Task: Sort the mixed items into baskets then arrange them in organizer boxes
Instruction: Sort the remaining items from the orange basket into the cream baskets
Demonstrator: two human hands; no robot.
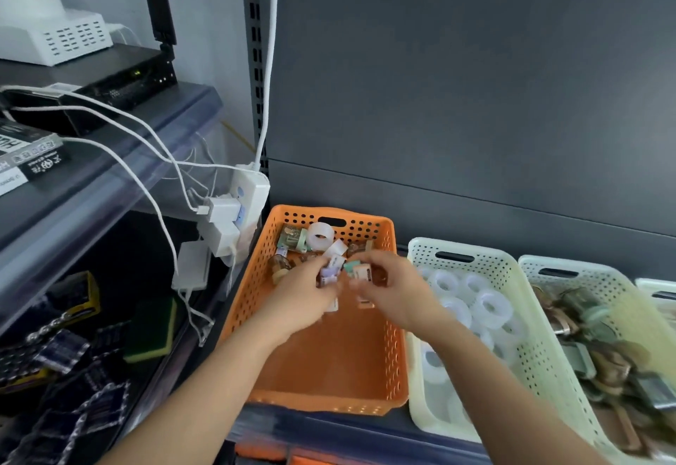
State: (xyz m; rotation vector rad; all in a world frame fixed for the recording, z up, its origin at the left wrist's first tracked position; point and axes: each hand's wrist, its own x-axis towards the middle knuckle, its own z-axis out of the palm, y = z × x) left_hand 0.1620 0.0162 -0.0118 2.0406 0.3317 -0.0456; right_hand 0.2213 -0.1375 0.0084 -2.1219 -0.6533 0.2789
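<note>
An orange perforated basket [397, 354] sits on the shelf in front of me, with mixed small items bunched at its far end: a clear tape roll [320, 236], a small glass bottle [280, 265] and pastel erasers. My left hand [307, 298] is over the basket, closed around several small erasers [329, 274]. My right hand [389, 290] is beside it, pinching a pastel eraser [360, 273]. The near half of the orange basket is bare.
A cream basket [420, 373] of clear tape rolls [486, 303] stands right of the orange one, then another cream basket [622, 281] with brownish items. A power strip [245, 204] with cables hangs at left. A clear bin of packets and a sponge [151, 329] lies lower left.
</note>
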